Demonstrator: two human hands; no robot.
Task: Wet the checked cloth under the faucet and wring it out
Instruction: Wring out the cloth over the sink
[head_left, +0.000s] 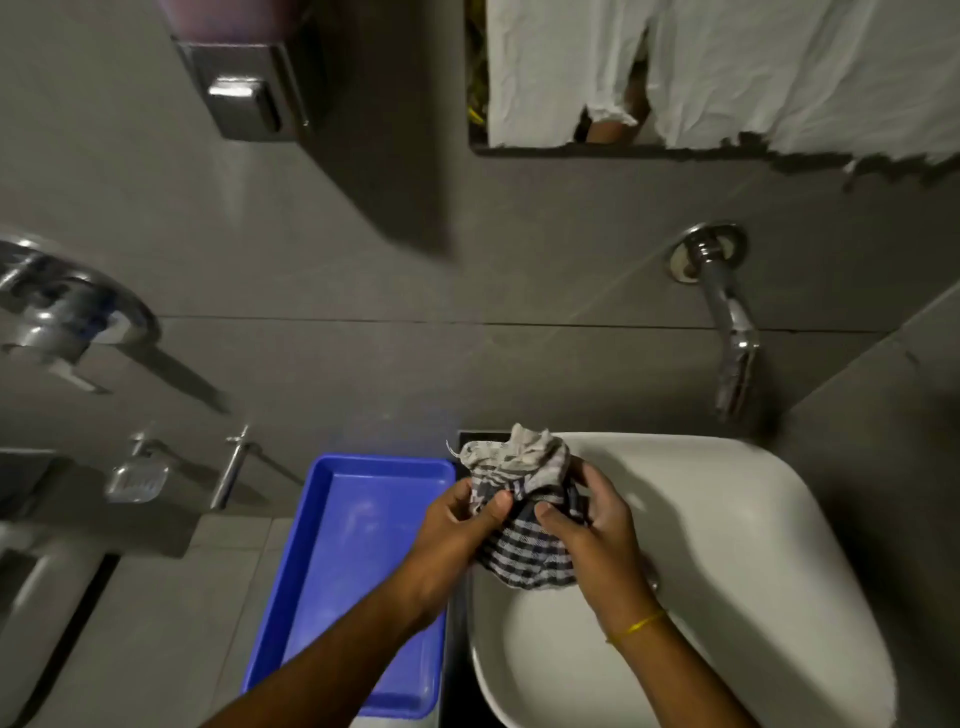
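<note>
Cloth (524, 545): dark-and-white checks, bunched — pale end sticking up beyond both hands.
Left hand (457, 530): gripping cloth.
Right hand (597, 525): gripping cloth.

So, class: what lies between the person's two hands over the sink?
In the head view, the bunched checked cloth lies between the left hand and the right hand; both grip it above the white sink.

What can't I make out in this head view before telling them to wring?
- Whether the checked cloth is wet: too dim and bunched between the left hand and right hand.
- Water at the faucet: spout blurred, no stream discernible.
- Sink drain: hidden by cloth and hands.
</note>
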